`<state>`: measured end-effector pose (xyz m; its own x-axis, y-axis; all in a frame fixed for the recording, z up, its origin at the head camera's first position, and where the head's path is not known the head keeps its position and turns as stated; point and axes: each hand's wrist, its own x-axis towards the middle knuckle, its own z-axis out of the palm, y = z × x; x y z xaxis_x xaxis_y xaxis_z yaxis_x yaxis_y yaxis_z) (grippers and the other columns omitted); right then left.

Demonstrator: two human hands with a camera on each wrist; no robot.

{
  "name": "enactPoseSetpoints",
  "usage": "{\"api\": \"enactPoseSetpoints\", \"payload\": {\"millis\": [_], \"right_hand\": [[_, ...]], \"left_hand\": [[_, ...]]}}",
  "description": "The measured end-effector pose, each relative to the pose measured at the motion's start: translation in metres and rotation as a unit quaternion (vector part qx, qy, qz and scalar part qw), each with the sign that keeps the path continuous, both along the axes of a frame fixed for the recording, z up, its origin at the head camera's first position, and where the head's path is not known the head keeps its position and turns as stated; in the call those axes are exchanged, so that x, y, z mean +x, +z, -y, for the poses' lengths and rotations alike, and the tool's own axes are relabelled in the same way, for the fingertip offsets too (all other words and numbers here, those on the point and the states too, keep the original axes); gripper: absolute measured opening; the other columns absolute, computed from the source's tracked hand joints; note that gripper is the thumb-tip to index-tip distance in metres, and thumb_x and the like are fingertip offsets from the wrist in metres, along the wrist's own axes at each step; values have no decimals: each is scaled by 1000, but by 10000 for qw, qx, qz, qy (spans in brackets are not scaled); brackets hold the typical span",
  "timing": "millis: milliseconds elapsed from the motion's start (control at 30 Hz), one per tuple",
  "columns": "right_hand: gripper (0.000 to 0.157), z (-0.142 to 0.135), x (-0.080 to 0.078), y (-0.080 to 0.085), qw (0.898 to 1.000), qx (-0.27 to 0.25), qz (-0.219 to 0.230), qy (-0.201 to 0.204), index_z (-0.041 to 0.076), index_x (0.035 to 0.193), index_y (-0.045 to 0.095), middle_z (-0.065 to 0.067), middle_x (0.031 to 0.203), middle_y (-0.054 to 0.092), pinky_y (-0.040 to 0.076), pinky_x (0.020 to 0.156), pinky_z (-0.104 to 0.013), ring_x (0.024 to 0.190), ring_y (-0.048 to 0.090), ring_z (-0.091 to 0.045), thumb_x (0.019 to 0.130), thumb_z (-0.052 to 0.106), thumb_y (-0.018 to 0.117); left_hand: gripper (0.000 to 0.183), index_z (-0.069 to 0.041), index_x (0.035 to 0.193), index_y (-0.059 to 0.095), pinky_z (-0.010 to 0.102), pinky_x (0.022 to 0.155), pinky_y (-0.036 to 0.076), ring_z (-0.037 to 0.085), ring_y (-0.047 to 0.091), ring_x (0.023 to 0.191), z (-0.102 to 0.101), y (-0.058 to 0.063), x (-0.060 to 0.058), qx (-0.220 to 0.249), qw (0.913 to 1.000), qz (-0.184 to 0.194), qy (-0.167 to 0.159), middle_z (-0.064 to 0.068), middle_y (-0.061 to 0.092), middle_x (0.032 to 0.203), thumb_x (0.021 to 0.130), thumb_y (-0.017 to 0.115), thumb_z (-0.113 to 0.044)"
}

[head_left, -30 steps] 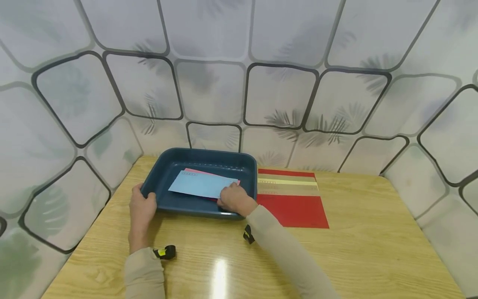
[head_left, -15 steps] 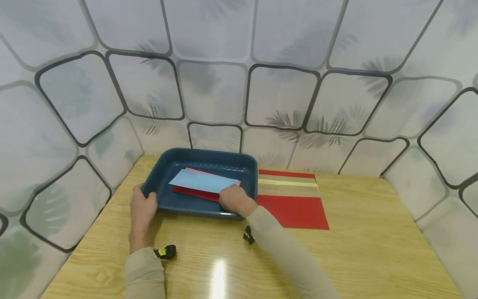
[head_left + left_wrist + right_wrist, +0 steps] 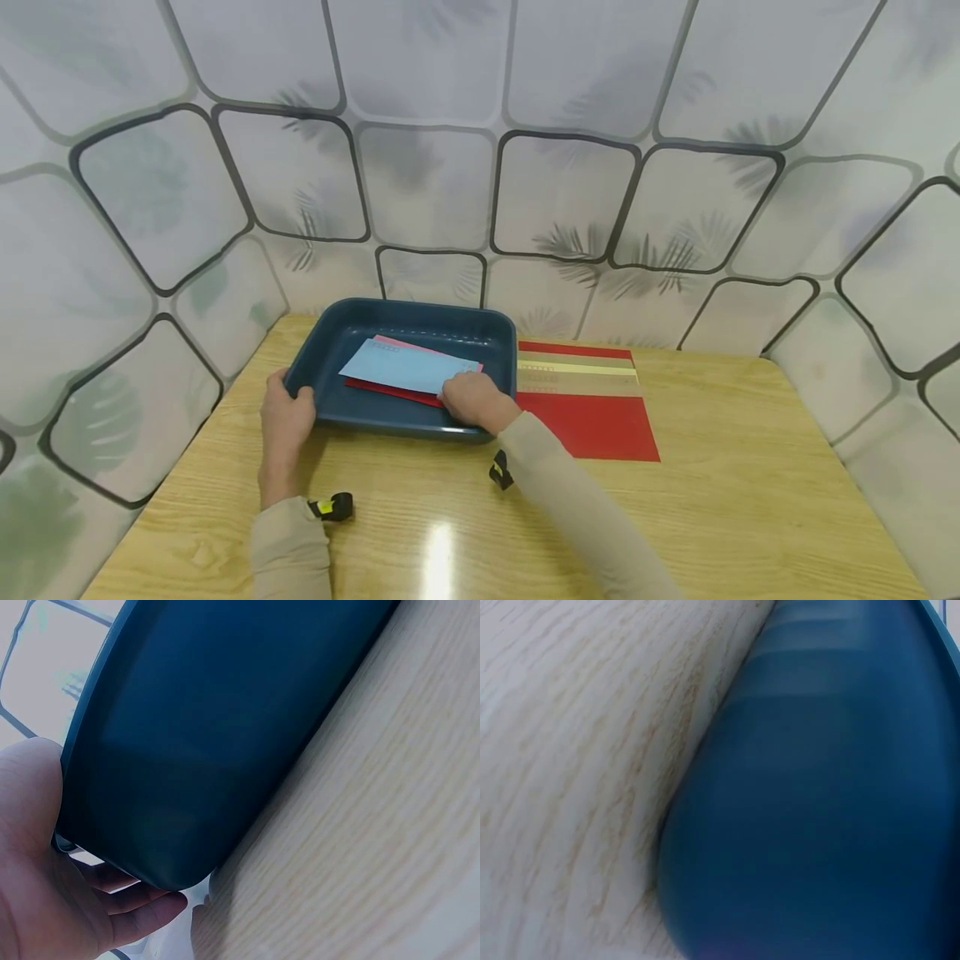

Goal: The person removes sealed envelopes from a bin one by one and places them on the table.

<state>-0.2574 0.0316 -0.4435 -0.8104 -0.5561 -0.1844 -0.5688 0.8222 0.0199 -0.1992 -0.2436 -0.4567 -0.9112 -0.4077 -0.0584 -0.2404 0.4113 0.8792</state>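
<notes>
A dark blue tray stands on the wooden table. My left hand grips its left edge, thumb over the rim and fingers round the outer wall, as the left wrist view also shows. Inside the tray, my right hand pinches the right end of a light blue envelope. A pink envelope peeks out behind it, and a red envelope shows below its front edge. In the right wrist view only the tray's outer wall and the table appear; the right hand is out of that frame.
Right of the tray lies an overlapping stack: a large red envelope, tan envelopes and a yellow one. The tray's right wall hides their left ends. A patterned curtain rises behind the table.
The light blue envelope's front edge has lifted and then dropped slightly, uncovering the red envelope beneath. The right hand stays at its right end; the left hand keeps its grip on the tray.
</notes>
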Motion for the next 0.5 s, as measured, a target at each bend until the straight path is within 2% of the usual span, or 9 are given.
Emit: {"api": "enactPoseSetpoints", "payload": {"millis": [267,400,500], "right_hand": [[35,-5,-3,-1,9993,-341,139,-91,9,80,69,-4,74,66,56,68,-38,72,62,-17,99,36,58],[38,-5,-4,1,9986,-419,269,-191,11,73,66,-3,71,64,56,68,-38,69,60,-16,101,35,55],[38,-4,-4,2,9987,-357,285,-212,11,74,65,-4,70,63,56,69,-37,69,59,-17,102,31,50]], "left_hand": [[61,2,154,19,60,111,29,45,35,137,0,0,1,27,10000,62,-44,32,30,153,99,35,-16],[60,3,153,21,59,112,29,46,35,138,1,-2,-1,-59,10000,-40,3,32,33,152,98,37,-15],[60,4,153,23,58,112,29,46,35,138,1,-3,-2,-114,9999,-95,40,33,34,151,98,38,-14]]}}
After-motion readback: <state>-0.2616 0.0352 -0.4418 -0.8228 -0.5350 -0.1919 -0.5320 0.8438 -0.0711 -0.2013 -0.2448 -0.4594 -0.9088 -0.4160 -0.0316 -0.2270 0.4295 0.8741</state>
